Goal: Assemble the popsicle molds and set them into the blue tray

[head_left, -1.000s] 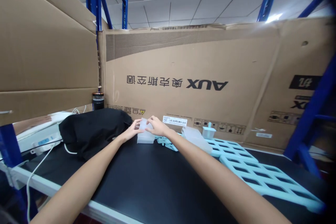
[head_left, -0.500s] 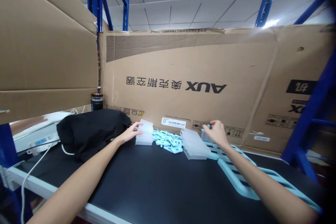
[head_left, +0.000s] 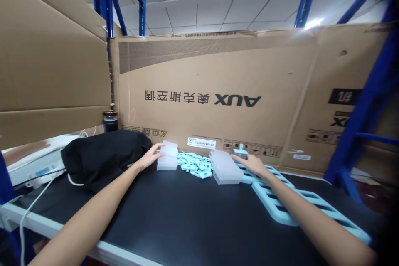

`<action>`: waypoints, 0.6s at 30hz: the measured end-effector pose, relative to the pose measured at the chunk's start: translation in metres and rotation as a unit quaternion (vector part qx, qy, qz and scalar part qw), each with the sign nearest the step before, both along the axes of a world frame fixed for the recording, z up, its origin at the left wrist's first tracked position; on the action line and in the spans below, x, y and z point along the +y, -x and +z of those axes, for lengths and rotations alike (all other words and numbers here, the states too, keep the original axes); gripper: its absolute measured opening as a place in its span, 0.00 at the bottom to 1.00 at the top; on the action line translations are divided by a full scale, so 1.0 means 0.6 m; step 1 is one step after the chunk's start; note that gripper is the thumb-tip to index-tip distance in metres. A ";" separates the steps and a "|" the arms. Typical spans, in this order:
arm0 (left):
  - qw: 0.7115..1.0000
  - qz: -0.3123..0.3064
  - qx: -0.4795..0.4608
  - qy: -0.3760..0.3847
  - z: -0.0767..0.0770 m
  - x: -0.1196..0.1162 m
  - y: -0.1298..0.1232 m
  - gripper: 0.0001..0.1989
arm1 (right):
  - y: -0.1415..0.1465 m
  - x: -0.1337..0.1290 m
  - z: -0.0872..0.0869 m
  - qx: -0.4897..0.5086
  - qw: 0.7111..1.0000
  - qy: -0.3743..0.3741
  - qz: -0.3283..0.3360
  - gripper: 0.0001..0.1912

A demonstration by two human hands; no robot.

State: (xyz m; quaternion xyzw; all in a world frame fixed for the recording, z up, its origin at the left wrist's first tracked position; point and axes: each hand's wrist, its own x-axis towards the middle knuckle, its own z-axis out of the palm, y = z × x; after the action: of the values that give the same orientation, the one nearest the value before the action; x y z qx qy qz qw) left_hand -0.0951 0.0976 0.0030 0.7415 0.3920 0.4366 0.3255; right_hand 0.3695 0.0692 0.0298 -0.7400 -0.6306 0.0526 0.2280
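Right hand has dropped from above the knobbed tub to its front; left hand hasn't left the boxes

Right hand [head_left: 253,164] sits lower than half a second ago, fingertips pointing left, between the small light-blue plastic tub with an upright knob [head_left: 240,151] and the right stack of frosted clear plastic boxes [head_left: 226,167]. Tub is just behind those fingertips, knob vertical; right hand is clearly the nearer one. Can't tell if the right fingers grip anything, contact being too small and partly hidden. Box stack lies just left of the tips, long axis running from back-left to front-right.

Left hand [head_left: 150,158]: thumb and fingers parted, tips at the left edge of the left stack of frosted clear plastic boxes [head_left: 168,163], upper box tilted back toward the printed brown cardboard panel [head_left: 187,70].

Between the stacks: loose heap of flat light-blue plastic pieces [head_left: 198,165], on the black tabletop [head_left: 187,216], not boxed. Box contents don't show through the frosted walls; tub's inside not visible. Light-blue plastic slotted racks [head_left: 278,217] lie flat under and beside the right forearm, dark tabletop showing through the slots.
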 end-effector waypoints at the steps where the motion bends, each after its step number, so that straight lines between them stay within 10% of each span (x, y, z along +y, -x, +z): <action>1: 1.000 0.004 0.002 0.002 0.000 -0.001 0.000 0.25 | 0.000 0.000 -0.002 -0.009 1.000 -0.007 -0.009 0.34; 18: 1.000 -0.004 0.007 0.022 0.009 -0.013 -0.001 0.25 | 0.020 0.003 -0.007 -0.119 0.989 0.003 -0.090 0.37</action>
State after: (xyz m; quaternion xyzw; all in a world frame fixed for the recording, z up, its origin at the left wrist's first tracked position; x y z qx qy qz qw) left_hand -0.0947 0.0898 0.0085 0.7388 0.4007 0.4215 0.3405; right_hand 0.3577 0.0709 0.0254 -0.7954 -0.5839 -0.0544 0.1530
